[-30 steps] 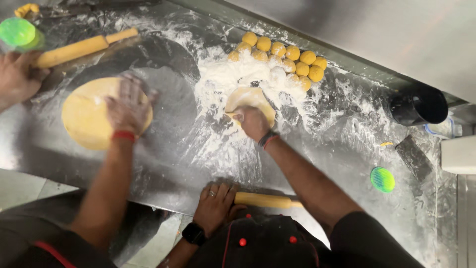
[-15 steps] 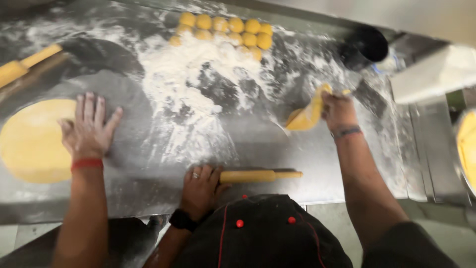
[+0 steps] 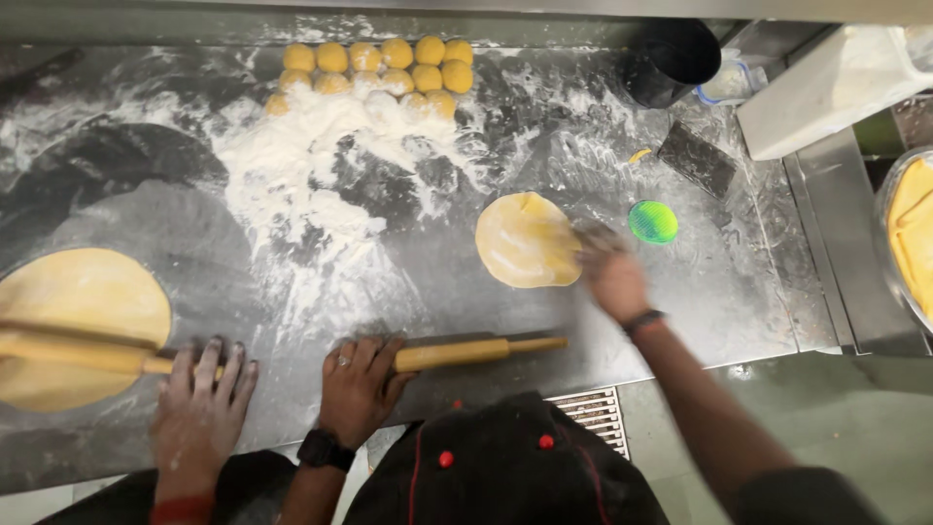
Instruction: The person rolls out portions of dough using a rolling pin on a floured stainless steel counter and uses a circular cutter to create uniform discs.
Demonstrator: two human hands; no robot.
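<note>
My left hand (image 3: 358, 387), with a black watch on the wrist, lies over the left end of a wooden rolling pin (image 3: 476, 352) at the counter's near edge. My right hand (image 3: 610, 275), blurred, is at the right edge of a small flat yellow dough disc (image 3: 525, 239) that lies on the floured steel counter (image 3: 739, 292); its fingers are apart and hold nothing. A black cap with red dots (image 3: 496, 467) fills the bottom middle.
A co-worker's floury hand (image 3: 199, 403) rests on a second rolling pin (image 3: 78, 355) across a large dough disc (image 3: 73, 301) at left. Several dough balls (image 3: 379, 63) and a flour pile (image 3: 301, 156) lie at the back. A green round object (image 3: 652, 222), black scraper (image 3: 697, 158), black cup (image 3: 671, 58) and white tub (image 3: 836, 83) stand right.
My right hand carried the small dough disc off the flour pile to the right and laid it flat. The co-worker's hand went from the large disc to a rolling pin across it.
</note>
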